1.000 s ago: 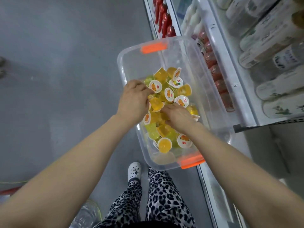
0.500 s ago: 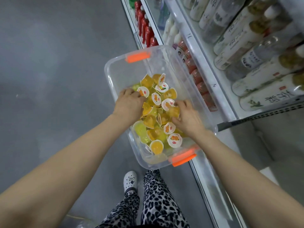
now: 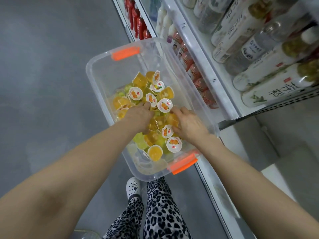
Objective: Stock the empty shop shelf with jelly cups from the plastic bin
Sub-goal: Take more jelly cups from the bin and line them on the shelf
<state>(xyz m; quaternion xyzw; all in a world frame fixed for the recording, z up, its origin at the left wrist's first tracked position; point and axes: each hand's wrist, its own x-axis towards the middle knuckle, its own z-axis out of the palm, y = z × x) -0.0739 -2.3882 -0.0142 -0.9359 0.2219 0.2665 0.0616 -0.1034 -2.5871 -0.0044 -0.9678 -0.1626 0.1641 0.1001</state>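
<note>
Clear plastic forms the bin (image 3: 96,69), which is fitted with an orange handle (image 3: 125,52) at each end and is seen just beside the shop shelving (image 3: 195,49). What bears it cannot be told. All the jelly cups (image 3: 164,105) are heaped loosely in it, yellow, orange and green, some lid-up and some tipped over. None is seen on a shelf.

The left hand (image 3: 138,116) is sunk into the heap with its fingers (image 3: 146,105) curled downward. Whether a cup is held cannot be told. The right hand (image 3: 189,125) is laid over the cups with its fingers (image 3: 180,111) spread, and nothing is seen pinched.

The cups are judged light, smooth and thin-walled, with peel lids easily punctured. They are best gathered by their sides, several at once. Bottles (image 3: 259,49) fill the upper shelf.
</note>
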